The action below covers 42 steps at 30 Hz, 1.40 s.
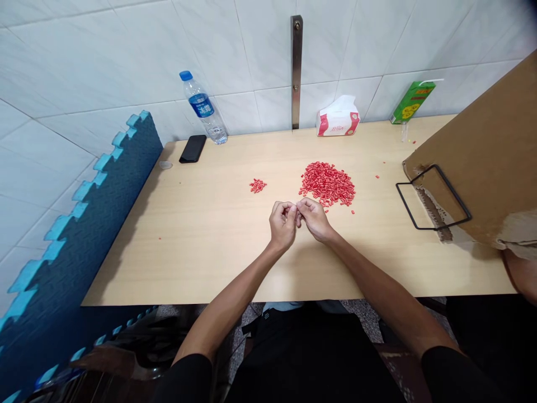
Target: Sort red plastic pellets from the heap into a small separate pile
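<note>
Head view: left hand [283, 223] and right hand [312, 217] meet over the worktop [197, 246], fingertips together, just in front of the red stuff. Grip on both: fingers curled, thumbs brought in toward the index fingers; can't tell if either is fully closed or has a piece pinched, tips too small and partly hidden. Main pile of small red pieces [328, 183] sits just beyond the right hand, loose and spread, a few strays along its near edge. Small cluster of the same red pieces [257, 186] lies to its left, well apart from it, beyond the left hand. Single red bit [377, 177] lies off to the right of the main pile. Back edge, left to right: black phone [193, 149] lying flat, water bottle [204, 107] with blue cap, standing; tissue pack [338, 118] with a sheet sticking up; green drink carton [413, 102] with a white straw [432, 80]. Metal bar [296, 73] fixed upright on the tiled wall [260, 50]. Blue foam mat [104, 207] along the left side. Right side: cardboard sheet [474, 140], black wire frame [455, 193] against it, part of another person's arm [522, 274] near the lower edge.
</note>
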Available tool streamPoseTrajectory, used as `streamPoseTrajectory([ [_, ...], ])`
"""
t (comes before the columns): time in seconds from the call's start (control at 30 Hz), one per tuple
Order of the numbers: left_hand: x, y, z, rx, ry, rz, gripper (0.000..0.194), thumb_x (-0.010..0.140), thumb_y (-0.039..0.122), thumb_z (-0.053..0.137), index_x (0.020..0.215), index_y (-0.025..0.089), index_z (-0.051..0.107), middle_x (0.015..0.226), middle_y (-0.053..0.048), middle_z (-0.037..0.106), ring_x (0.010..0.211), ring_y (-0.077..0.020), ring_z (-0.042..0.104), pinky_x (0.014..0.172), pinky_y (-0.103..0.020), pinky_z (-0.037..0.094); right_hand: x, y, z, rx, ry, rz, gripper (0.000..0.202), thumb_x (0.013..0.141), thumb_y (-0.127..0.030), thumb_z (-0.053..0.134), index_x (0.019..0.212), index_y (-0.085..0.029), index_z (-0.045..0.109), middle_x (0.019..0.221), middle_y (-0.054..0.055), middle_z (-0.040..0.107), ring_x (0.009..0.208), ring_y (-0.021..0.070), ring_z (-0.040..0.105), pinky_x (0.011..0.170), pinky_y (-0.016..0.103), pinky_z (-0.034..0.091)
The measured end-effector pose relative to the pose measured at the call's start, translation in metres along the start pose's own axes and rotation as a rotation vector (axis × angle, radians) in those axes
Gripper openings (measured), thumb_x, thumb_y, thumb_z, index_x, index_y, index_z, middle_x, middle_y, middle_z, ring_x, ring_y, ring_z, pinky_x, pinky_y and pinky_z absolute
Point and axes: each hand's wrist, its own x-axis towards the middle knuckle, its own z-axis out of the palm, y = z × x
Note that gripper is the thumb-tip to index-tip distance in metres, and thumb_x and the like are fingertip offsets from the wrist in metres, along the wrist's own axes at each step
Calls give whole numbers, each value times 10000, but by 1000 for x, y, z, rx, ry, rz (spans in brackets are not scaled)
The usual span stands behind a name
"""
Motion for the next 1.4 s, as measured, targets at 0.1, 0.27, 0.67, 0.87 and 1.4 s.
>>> streamPoseTrajectory([
  [0.1, 0, 4, -2, -14, 12, 12, 231, 850, 402, 578, 837, 177, 628, 792, -21, 575, 648, -113, 575, 605, -265, 474, 0, 0, 0, 7, 11, 6, 404, 805, -582, 557, 672, -201, 533, 486, -44, 518, 406, 100, 491, 405, 223, 384],
  [0.27, 1, 11, -7, -3, 2, 48, 171, 826, 340, 614, 839, 185, 685, 765, -22, 619, 743, -134, 588, 714, -284, 468, 0, 0, -2, -111, 42, -41, 444, 823, -615, 503, 666, -201, 538, 484, -40, 522, 392, 95, 471, 401, 223, 371],
  [0.67, 3, 15, -8, -145, -5, -56, 161, 772, 322, 668, 769, 166, 706, 736, -25, 636, 710, -126, 591, 698, -257, 460, 0, 0, -4, -231, 28, -113, 444, 867, -573, 467, 646, -193, 533, 511, -34, 534, 397, 84, 463, 421, 222, 362],
  [0.87, 5, 15, -7, -220, -14, -100, 129, 735, 293, 697, 749, 165, 707, 706, -15, 632, 671, -117, 592, 675, -253, 467, -1, 0, -4, -267, 52, -107, 465, 855, -611, 451, 646, -202, 521, 498, -36, 523, 408, 92, 463, 438, 228, 372],
  [1.4, 6, 8, -9, -186, -42, -113, 123, 749, 284, 681, 774, 170, 718, 728, -23, 650, 720, -132, 605, 713, -263, 470, -3, 0, -5, -256, 55, -109, 432, 864, -587, 461, 671, -203, 511, 520, -32, 544, 409, 91, 462, 426, 229, 356],
])
